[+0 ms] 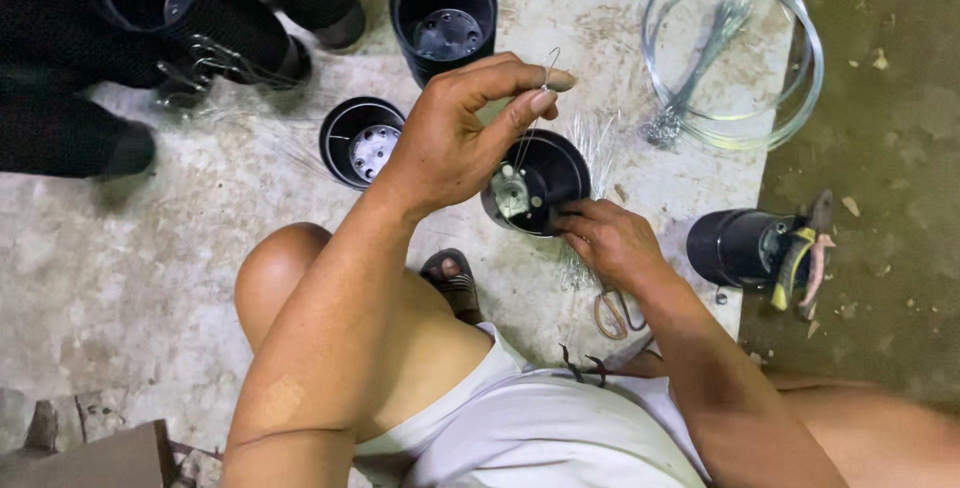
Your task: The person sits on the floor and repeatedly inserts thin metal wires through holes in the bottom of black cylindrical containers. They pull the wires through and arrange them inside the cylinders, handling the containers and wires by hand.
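Wire [535, 118] between left hand [460, 138] fingers, right hand [605, 238] apparently on pot [550, 173].

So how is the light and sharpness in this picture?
Head view: light is soft and even on the concrete floor; the left hand and the black pot look fairly sharp; the wire coil glints; the corners are dimmer.

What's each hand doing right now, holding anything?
Left hand: fingers pinched shut on a thin wire.
Right hand: closed on the rim of the black pot.
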